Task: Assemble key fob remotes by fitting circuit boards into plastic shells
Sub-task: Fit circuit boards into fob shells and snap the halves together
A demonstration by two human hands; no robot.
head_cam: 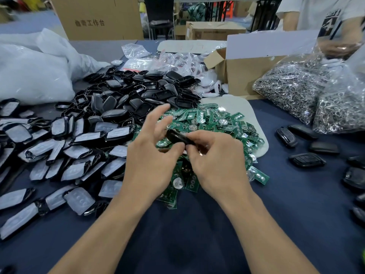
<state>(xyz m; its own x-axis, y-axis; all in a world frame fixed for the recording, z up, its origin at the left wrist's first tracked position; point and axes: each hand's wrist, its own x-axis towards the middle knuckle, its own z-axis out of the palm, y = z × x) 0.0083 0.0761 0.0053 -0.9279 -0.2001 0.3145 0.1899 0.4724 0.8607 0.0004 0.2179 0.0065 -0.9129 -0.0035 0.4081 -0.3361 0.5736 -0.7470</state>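
1. Only the cardboard box (94,18) at the table's (296,204) far edge shows legible print: Chinese characters ending 工作台.
2. Black shell (177,137) is held over the green circuit boards (213,123) mid-table, its long axis running left-far to right-near.
3. Right hand (215,161) pinches its right end.
4. Left hand (154,157) is splayed, with the thumb against the shell.

Big white plastic bag (33,76) at 10 o'clock; open cardboard box (245,76) at 1 o'clock; bags of metal rings (292,86) at 2 o'clock; person (312,14) behind them
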